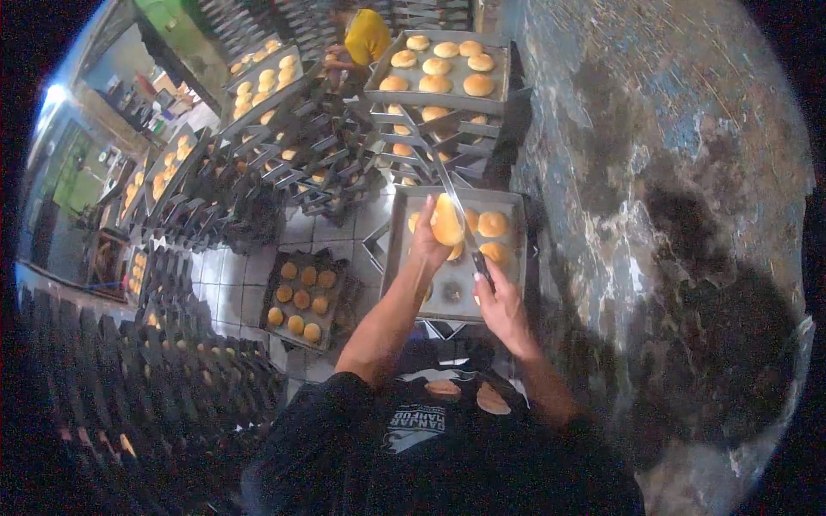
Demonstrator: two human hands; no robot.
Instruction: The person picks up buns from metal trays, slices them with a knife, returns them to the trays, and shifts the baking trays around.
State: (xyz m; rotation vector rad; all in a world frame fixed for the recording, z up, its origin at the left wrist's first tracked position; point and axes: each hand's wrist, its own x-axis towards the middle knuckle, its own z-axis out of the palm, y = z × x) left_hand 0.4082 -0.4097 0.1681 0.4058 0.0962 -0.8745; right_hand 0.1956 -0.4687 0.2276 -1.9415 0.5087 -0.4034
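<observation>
In my left hand (428, 241) is a round golden bun (446, 222), raised above a metal baking tray (404, 258). My right hand (504, 311) grips the dark handle of a long knife (449, 187). Its blade runs up and to the left, along the right side of the bun; whether it has cut into the bun I cannot tell. More buns (492, 225) lie on the tray beneath my hands, some partly hidden by them. A dark patch marks the tray's bare surface between my wrists.
Beyond stands a stack of trays topped by one tray of buns (435, 83). Another bun tray (301, 297) rests low on the left, near stacked dark trays (172, 387). A rough stained wall (654, 215) closes the right side. A person in yellow (366, 38) is at the back.
</observation>
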